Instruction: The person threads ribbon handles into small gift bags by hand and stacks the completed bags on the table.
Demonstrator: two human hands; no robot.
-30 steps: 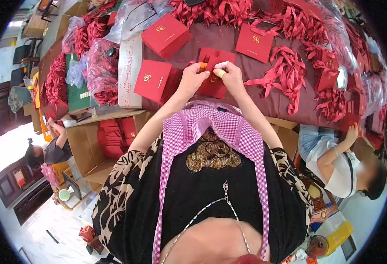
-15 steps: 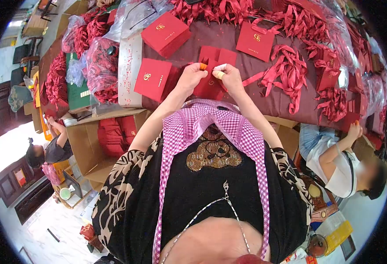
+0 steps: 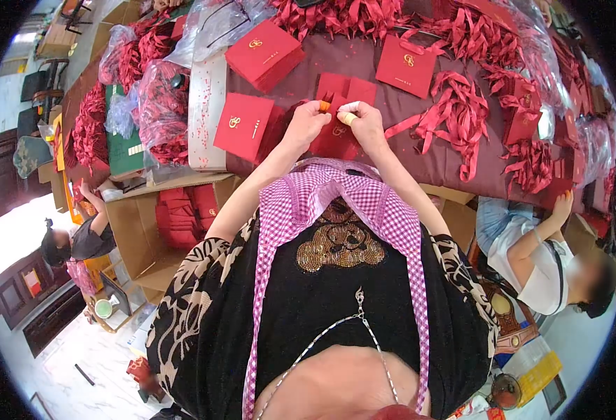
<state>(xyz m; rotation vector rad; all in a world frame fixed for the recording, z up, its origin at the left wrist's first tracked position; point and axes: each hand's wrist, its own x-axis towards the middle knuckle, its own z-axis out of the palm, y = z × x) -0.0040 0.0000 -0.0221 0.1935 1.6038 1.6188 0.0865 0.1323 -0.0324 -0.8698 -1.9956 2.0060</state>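
L hand (image 3: 308,122) and R hand (image 3: 366,126) both pinch the red bag (image 3: 335,143) w/ fingertips; it lies on the counter (image 3: 411,159) btw. them, its gold logo partly visible. Just left of L hand, a bag pile (image 3: 241,126) has a gold logo, approx. "GS", w/ small text unreadable. Right of R hand are red ribbons (image 3: 456,117).

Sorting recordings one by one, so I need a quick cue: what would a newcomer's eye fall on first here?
Probably the glossy red fabric ribbons, heaped along the far side and right of the dark maroon tablecloth. Next, the left hand and right hand, close together at a gold-printed red card piece, upper centre. Below them, a purple-and-white checked fabric apron.
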